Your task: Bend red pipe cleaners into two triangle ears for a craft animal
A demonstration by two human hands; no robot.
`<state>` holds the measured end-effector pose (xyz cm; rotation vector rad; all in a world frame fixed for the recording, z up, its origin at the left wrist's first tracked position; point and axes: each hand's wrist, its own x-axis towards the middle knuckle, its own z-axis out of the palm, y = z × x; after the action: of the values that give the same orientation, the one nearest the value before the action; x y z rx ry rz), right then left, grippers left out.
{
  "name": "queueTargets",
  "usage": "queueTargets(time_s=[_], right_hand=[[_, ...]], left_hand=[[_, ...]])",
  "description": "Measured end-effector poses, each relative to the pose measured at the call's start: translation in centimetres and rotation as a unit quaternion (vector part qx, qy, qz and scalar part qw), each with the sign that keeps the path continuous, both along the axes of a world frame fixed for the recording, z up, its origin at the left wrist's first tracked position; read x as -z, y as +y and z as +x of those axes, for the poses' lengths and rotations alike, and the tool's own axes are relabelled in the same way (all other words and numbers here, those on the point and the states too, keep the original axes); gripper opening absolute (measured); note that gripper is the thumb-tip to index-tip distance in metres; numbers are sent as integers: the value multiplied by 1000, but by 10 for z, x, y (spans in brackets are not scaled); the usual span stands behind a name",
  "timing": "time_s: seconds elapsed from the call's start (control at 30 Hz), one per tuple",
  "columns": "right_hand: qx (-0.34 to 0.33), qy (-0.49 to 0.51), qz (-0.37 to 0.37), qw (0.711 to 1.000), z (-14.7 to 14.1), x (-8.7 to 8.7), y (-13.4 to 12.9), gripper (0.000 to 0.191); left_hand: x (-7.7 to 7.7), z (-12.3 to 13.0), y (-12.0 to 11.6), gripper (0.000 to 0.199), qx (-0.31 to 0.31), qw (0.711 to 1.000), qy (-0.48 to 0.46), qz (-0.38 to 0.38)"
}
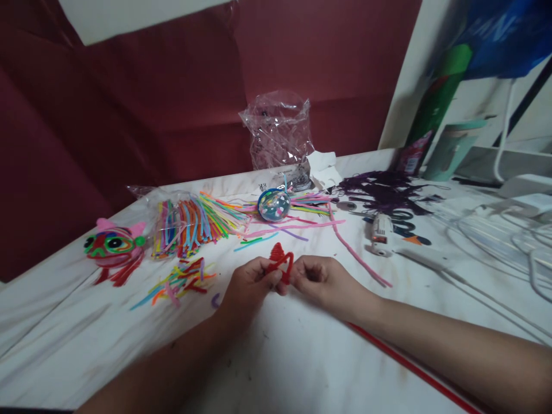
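Note:
Between my two hands is a red pipe cleaner (276,253), bent into a small pointed, coiled shape with a loop on its right side. My left hand (252,282) pinches the shape from the left, thumb in front. On the loop's right edge, my right hand (321,282) is closed, its fingertips curled against the red strand. A long red strand (401,359) runs from under my right forearm toward the lower right. Just beyond my hands lie loose pipe cleaners (259,241) in green, blue and purple. One pink pipe cleaner (357,257) stretches to the right.
Left stands a colourful pipe-cleaner animal figure (114,247), beside bundled pipe cleaners (194,221) and cut scraps (181,282). Behind are a decorated clear ball (274,205) and plastic bag (280,132). At right are a glue gun (383,238), scissors (405,224), purple strands (382,191) and cables (487,236).

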<state>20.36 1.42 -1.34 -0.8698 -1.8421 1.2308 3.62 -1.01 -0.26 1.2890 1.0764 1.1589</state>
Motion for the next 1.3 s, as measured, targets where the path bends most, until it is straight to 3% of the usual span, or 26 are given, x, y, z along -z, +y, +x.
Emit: queueTargets(time_s=[0.33,0.77,0.97,1.07,1.17,1.3], right_hand=[[-39,46,-13,998,1,2,2,8],[-32,26,-17,999,0,1,0,5],[-32,-12,-12,999,0,0,0,7],[-27,-63,25,997,3,-4,-1,13],[-27,-100,110,989,7,-14,-2,12],[-86,-93,236,964,12,-27,0,15]], left_hand=[[-5,1,2,15,-10,997,-33,-73],[-1,2,4,10,-1,997,-25,-66],[-5,2,4,21,-4,996,-58,-62],[-9,3,3,22,-4,995,-73,-63],[-13,3,1,24,9,993,-96,-65],[-16,2,-2,28,72,990,-86,-86]])
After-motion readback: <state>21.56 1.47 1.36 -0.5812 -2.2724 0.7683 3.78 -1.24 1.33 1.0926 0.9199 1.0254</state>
